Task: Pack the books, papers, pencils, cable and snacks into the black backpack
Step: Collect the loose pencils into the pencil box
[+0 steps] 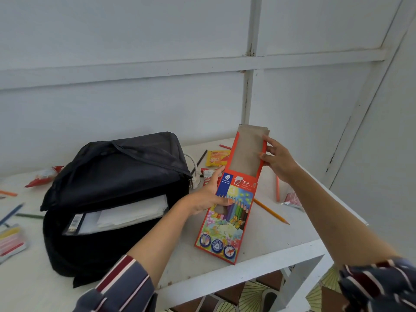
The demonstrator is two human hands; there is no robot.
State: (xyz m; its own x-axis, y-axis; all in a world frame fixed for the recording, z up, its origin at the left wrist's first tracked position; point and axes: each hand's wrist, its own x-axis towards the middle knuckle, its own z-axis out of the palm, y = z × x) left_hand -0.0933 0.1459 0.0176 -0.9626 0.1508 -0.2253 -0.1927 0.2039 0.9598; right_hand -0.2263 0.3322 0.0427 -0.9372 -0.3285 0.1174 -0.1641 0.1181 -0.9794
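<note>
- On white table (258, 251), at 9 o'clock from the hands: black backpack (117, 188), unzipped, with papers (135, 212) and a book (77, 222) already inside.
- At centre: coloured-pencil box (227, 215), flap up, gripped at mid-height by left hand (208, 197); flap edge pinched by right hand (278, 158).
- Still loose: yellow pencil (271, 211) at 4 o'clock, snack packets (217, 157) and white cable (194, 171) at 12, further pencils and snacks at 9.
- Judged under halfway.

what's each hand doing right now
Left hand: grips the coloured pencil box.
Right hand: pinches the box's open flap.
</note>
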